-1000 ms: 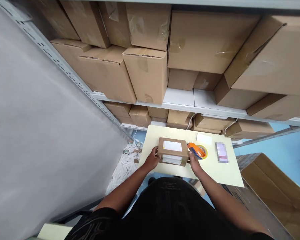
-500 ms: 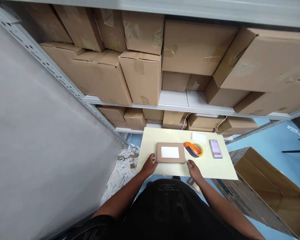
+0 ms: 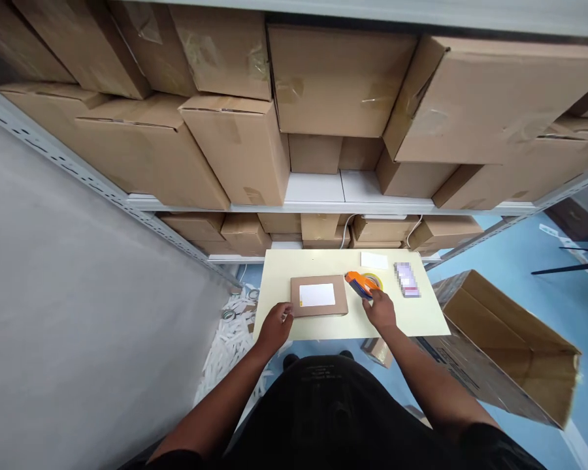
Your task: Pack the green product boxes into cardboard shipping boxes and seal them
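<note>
A flat brown cardboard box [image 3: 319, 296] with a white label lies on the pale yellow table [image 3: 421, 316]. My left hand [image 3: 276, 323] rests at the box's near left corner, fingers curled against its edge. My right hand [image 3: 381, 310] reaches to the orange and blue tape dispenser [image 3: 360, 283] just right of the box, fingertips touching its handle; whether it grips it I cannot tell.
A white card [image 3: 374, 260] and a small blurred packet [image 3: 406, 279] lie at the table's far right. A large open carton [image 3: 509, 346] stands on the blue floor to the right. Shelves of cardboard boxes [image 3: 225, 140] rise behind; paper strips [image 3: 228, 343] litter the floor left.
The box was set down flat on the table. My right hand left the box and moved right to the tape dispenser. My left hand stayed at the box's left corner.
</note>
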`<state>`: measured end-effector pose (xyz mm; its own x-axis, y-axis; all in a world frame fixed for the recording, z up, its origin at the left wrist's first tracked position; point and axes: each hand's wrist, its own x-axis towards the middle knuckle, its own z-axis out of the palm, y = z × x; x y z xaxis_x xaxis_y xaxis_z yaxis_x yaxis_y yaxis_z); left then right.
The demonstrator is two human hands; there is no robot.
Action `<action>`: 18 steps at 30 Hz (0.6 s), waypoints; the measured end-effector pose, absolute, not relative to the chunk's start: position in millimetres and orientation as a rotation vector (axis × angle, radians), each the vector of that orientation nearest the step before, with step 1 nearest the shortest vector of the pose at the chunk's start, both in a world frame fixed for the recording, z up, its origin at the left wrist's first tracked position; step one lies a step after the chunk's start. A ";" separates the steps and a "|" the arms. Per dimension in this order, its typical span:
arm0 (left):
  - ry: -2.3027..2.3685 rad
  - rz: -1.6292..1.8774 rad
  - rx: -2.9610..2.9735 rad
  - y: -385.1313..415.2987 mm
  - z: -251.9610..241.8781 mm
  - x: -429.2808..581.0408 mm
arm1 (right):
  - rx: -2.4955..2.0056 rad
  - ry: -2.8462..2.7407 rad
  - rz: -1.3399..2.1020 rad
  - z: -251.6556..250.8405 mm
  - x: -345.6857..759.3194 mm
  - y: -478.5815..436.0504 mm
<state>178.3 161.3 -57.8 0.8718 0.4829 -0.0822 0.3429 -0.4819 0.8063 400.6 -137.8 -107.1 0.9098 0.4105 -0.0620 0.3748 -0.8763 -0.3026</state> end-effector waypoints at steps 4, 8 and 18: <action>0.580 0.243 2.181 119.8 -30.4 189.5 | -2.934 -0.642 0.345 -114.1 447.5 -110.0; 0.434 0.202 2.230 76.0 -12.7 214.2 | -2.844 -0.736 0.348 -116.0 467.0 -126.0; 0.435 -0.158 1.850 4.4 -7.6 339.8 | -1.976 -0.758 0.589 -71.6 405.3 -247.3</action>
<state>339.8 4.4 -7.6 0.9217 0.2158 -0.3224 0.3725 -0.2603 0.8908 405.3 -247.3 -71.6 0.6970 0.7096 -0.1031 0.2751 -0.3974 -0.8755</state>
